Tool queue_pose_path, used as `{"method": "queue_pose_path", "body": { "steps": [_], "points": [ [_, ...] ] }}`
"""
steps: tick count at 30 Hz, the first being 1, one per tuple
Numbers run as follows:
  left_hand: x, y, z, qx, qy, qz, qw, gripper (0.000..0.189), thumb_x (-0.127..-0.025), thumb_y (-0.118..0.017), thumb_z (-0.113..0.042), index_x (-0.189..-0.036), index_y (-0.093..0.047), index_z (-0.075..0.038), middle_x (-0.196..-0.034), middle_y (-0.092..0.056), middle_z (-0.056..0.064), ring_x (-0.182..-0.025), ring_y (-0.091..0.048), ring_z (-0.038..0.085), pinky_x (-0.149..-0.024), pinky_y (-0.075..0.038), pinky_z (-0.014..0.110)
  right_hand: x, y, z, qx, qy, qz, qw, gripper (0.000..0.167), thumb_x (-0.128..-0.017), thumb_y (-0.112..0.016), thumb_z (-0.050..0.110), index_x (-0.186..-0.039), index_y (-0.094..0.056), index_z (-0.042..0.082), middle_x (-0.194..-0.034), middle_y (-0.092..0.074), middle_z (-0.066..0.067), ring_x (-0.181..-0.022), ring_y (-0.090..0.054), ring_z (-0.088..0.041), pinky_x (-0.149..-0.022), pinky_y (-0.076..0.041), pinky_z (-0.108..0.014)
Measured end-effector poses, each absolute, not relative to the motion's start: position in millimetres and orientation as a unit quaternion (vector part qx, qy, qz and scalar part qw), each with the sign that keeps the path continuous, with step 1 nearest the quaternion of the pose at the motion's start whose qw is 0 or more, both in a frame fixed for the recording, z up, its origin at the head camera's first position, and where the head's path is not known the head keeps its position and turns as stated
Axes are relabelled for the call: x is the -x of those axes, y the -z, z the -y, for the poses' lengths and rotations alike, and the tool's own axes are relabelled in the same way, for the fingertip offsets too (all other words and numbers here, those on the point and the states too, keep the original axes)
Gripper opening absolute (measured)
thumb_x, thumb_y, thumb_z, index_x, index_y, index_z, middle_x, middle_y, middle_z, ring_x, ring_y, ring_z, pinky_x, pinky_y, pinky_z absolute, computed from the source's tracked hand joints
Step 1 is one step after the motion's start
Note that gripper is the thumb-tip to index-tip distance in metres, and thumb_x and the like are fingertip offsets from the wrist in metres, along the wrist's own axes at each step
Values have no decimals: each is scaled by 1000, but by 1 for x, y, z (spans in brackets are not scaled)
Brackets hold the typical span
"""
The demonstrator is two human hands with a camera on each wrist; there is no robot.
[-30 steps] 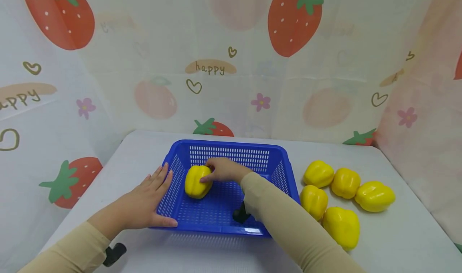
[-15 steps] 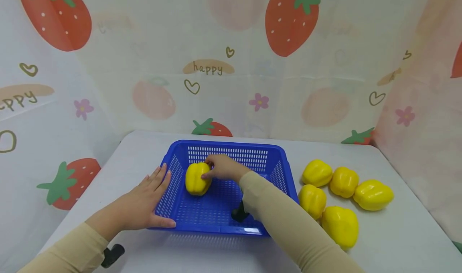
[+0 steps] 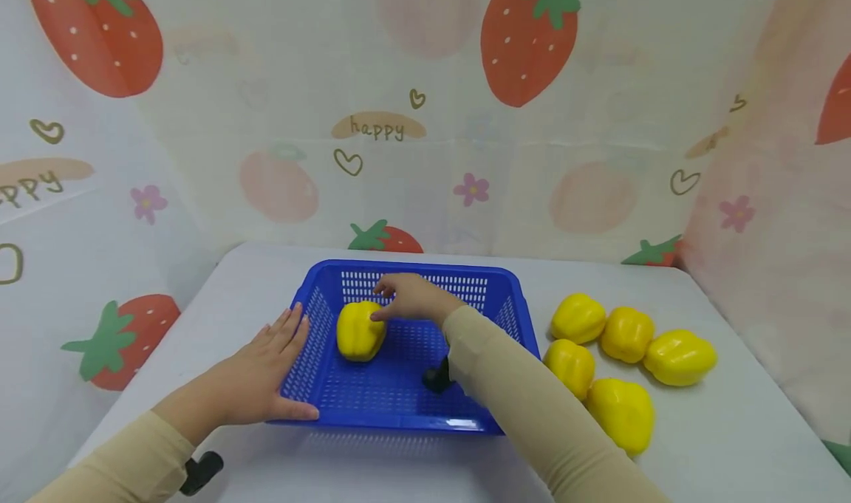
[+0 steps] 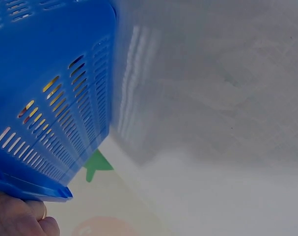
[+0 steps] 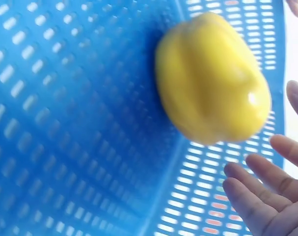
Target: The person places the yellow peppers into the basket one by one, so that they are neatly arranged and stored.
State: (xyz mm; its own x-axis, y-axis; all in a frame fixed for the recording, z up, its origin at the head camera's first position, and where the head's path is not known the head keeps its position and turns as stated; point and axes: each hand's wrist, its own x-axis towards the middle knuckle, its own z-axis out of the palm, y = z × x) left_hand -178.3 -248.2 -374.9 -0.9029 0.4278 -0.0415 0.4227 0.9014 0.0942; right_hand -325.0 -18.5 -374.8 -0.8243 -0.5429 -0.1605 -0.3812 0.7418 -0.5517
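Note:
A yellow bell pepper [image 3: 360,331] sits at the left side inside a blue perforated plastic basket [image 3: 372,420]. My right hand [image 3: 417,298] is over the basket, just right of the pepper and above its top. In the right wrist view a gap shows between the pepper [image 5: 210,81] and the spread fingers of the hand [image 5: 269,191], which holds nothing. With fingers outstretched, my left hand [image 3: 255,379] rests along the basket's left rim, its thumb by the front left corner. The left wrist view catches only a few knuckles [image 4: 21,216] at the rim.
Several more yellow bell peppers [image 3: 627,334] lie grouped on the white table [image 3: 725,429] to the right of the basket. Strawberry-patterned cloth [image 3: 392,193] stands behind the table and along both sides.
My right hand has let go of the pepper and lifted slightly away from it. The pepper stays in the basket; my left hand keeps its place on the rim.

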Motion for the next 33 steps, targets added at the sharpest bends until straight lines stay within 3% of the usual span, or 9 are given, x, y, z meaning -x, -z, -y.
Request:
{"method": "queue_pose_path", "body": {
  "steps": [10, 18, 33],
  "points": [
    [181, 378, 250, -215, -39, -975, 35, 126, -60, -43, -86, -144, -13, 4, -151, -1, 21, -138, -5, 37, -107, -14, 55, 325, 352, 8, 286, 284, -902, 155, 50, -80, -70, 34, -124, -54, 15, -120, -58, -3, -113, -52, -21, -92, -45, -36],
    [182, 380, 251, -217, -39, -975, 33, 124, -63, -48, -83, -144, -14, 4, -151, -1, 21, -138, -5, 37, -107, -14, 55, 321, 320, -7, 329, 284, -889, 145, 47, -80, -70, 35, -121, -55, 19, -114, -60, 0, -107, -54, -14, -92, -44, -30],
    [182, 379, 249, -212, -43, -976, 32, 124, -62, -49, -82, -144, -14, 3, -151, -2, 21, -138, -5, 37, -107, -14, 56, 305, 285, -43, 333, 348, -863, 152, 41, -82, -70, 25, -119, -55, 20, -113, -59, 3, -104, -58, -12, -85, -49, -26]
  ]
}}
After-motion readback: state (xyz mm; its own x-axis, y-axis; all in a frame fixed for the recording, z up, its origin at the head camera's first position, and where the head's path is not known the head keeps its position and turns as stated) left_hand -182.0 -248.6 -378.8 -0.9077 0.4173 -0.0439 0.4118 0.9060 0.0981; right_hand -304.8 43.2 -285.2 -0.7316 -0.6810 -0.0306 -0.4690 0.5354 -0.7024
